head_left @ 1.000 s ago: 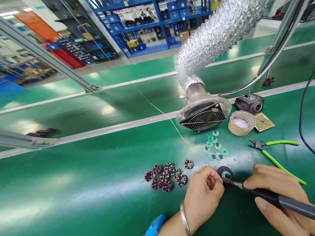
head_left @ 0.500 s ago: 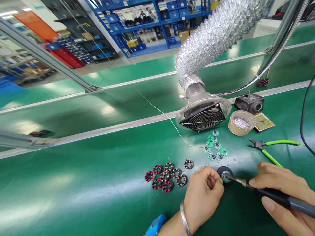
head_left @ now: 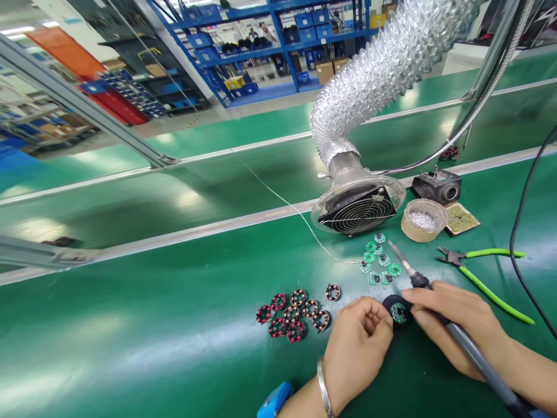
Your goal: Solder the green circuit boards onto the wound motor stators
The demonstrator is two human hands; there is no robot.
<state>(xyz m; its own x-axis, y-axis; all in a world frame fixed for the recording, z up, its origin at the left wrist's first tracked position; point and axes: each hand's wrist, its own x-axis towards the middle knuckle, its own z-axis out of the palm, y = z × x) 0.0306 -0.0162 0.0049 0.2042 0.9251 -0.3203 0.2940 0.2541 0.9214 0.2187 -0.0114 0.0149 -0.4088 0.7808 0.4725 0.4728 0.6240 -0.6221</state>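
Observation:
My right hand (head_left: 461, 325) is wrapped round a soldering iron (head_left: 461, 339). The iron's tip points up and away, above the bench close to the loose boards. My left hand (head_left: 363, 339) is closed in a pinch against the left edge of a black round holder (head_left: 394, 302); whatever is between its fingertips is hidden. A small green circuit board (head_left: 398, 313) sits in the holder, partly shaded by my right fingers. Left of this hand lie several ring-shaped coils (head_left: 291, 313) with red or copper windings. Beyond the holder are several small round green boards (head_left: 384, 260).
Green-handled cutters (head_left: 452, 257) lie open at the right. Behind them stand a tub of metallic bits (head_left: 422, 232), a sponge tray (head_left: 462, 219) and a black block (head_left: 436, 184). A fume extractor (head_left: 361, 212) hangs over the bench. A thin wire (head_left: 300, 212) and a black cable (head_left: 516, 249) cross it.
My right hand has lifted the soldering iron off the board in the holder and swung its tip up and away. My left hand has stayed almost in place.

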